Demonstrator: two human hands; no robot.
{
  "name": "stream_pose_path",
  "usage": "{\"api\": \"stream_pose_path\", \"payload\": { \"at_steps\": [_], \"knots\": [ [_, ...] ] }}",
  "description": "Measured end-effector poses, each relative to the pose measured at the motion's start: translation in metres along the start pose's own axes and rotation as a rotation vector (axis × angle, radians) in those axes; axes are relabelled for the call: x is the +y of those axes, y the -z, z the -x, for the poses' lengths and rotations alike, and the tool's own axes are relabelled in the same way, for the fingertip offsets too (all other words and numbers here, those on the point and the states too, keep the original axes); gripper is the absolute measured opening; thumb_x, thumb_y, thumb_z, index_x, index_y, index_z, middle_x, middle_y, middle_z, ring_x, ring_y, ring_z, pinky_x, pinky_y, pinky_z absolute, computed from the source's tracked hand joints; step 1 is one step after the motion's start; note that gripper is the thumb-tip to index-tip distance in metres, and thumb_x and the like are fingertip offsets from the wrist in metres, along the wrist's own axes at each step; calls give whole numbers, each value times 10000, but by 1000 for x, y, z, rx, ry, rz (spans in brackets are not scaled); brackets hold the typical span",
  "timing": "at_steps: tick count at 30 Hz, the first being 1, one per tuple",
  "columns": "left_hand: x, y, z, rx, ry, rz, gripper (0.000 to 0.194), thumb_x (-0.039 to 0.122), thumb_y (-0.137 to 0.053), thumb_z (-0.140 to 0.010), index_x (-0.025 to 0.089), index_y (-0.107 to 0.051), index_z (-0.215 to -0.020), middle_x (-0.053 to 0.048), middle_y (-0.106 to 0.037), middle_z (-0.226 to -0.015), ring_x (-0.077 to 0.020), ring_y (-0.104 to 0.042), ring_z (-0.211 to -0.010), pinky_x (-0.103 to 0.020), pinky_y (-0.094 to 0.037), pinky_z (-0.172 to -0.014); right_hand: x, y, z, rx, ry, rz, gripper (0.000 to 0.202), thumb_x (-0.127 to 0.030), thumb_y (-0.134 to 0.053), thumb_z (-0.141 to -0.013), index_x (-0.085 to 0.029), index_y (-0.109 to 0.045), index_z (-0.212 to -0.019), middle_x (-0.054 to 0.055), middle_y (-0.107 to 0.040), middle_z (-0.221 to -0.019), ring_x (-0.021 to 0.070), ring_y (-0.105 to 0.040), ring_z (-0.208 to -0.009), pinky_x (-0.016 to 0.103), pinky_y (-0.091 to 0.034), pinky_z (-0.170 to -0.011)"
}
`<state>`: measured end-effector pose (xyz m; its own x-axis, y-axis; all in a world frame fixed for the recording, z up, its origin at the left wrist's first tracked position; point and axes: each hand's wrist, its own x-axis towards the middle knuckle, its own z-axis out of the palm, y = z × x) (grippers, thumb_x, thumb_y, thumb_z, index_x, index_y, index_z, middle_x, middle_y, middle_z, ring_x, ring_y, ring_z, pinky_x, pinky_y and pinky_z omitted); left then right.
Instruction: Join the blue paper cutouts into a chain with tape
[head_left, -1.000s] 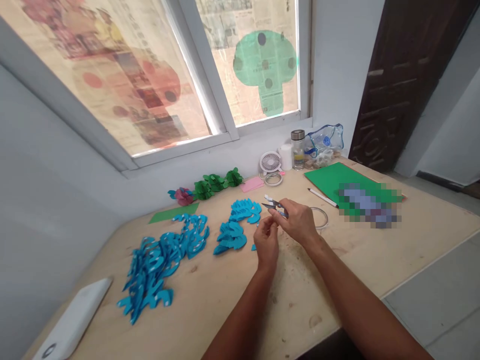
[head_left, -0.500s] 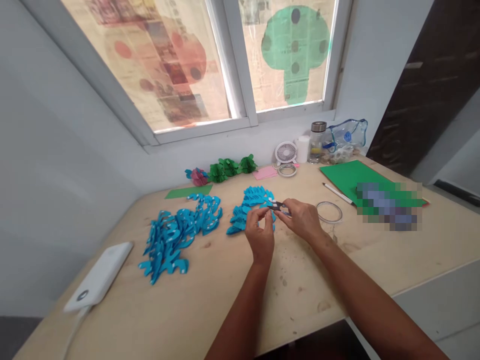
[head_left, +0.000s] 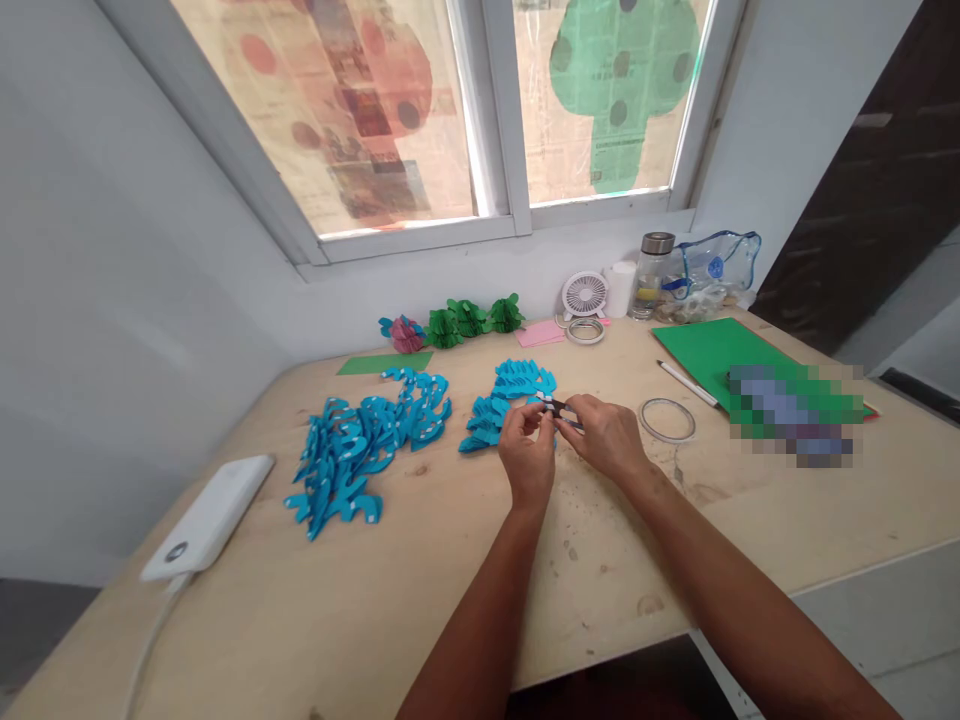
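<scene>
My right hand (head_left: 609,437) is closed around dark scissors (head_left: 559,408), whose blades point left with small white bits on them. My left hand (head_left: 527,452) is pinched right beside the blades, thumb and fingertips almost together. Whatever sits between those left fingertips is too small to make out. Just beyond both hands lies a bunch of folded blue paper pieces (head_left: 517,378), partly hidden by my left fingers. Farther left spreads a larger heap of blue curved paper pieces (head_left: 352,440) with white patches on them.
Right of my hands lie a tape ring (head_left: 667,403), a white pen (head_left: 686,382) and green sheets (head_left: 705,345). Along the wall stand green paper shapes (head_left: 471,317), a small fan (head_left: 585,296) and a glass bottle (head_left: 652,278). A white power bank (head_left: 210,515) with a cable is at left.
My left fingertips have come up against the scissor blades, where they were slightly lower and apart before. The whole view has shifted a little; the paper heaps stay put.
</scene>
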<state>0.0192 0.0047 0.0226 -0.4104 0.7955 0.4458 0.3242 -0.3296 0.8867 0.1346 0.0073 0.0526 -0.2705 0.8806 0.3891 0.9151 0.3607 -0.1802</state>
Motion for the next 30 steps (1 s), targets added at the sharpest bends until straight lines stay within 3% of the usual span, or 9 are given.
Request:
{"api": "stream_pose_path", "payload": {
  "at_steps": [23, 30],
  "knots": [
    [-3, 3, 2, -30, -2, 41, 43, 205, -548, -761, 181, -583, -755, -21, -597, -757, -143, -560, -717, -260, -439, -674, 0, -2, 0, -47, -41, -88, 228, -399, -466, -849, -217, -582, -921, 39, -673, -896, 157, -612, -777, 237, -291, -545],
    [3, 5, -1, 16, 107, 126, 61, 229, -560, -745, 170, -571, -740, -7, -594, -693, -126, -544, -648, -242, -438, -631, 6, -4, -2, -11, -79, -56, 241, -413, -471, -841, -216, -602, -885, 32, -671, -800, 159, -598, -716, 244, -283, -543]
  ]
}}
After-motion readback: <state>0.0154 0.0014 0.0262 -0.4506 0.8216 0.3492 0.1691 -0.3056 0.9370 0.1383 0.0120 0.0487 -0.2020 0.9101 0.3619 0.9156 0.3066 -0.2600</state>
